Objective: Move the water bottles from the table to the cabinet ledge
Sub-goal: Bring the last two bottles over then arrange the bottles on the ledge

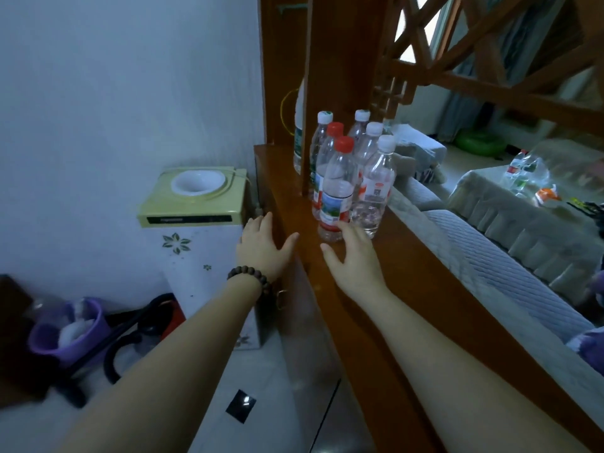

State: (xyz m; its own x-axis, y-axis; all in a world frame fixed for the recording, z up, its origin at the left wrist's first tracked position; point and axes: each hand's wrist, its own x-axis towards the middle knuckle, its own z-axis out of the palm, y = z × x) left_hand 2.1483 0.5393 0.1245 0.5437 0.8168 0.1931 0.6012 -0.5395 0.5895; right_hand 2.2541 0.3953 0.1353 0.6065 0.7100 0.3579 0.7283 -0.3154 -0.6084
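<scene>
Six water bottles [349, 171] stand upright in a tight cluster on the wooden cabinet ledge [402, 266], at its far end beside a wooden post [340, 76]; two carry red caps, four carry white caps. The nearest red-capped bottle [336, 191] stands at the front of the cluster, with a white-capped bottle [376, 188] just beside it on the right. Right hand [354, 256] lies low over the ledge, fingers spread wide, empty; its fingertips reach the base of the nearest red-capped bottle, contact cannot be confirmed. Left hand [264, 246] is spread open at the left edge of the ledge, palm down, thumb out toward the ledge top, holding nothing; a dark bead bracelet [250, 277] sits on that wrist. A larger bottle [298, 138] stands partly hidden behind the post. Left of the cabinet stands a water dispenser [196, 210] with a green top and an empty white socket, flower pattern on its front. A purple bin [70, 328] sits on the floor at lower left. Right of the ledge runs a grey quilted sofa back [510, 282]. Beyond it, a cloth-covered table [490, 204] holds more bottles [523, 171], blurred, count unclear.
</scene>
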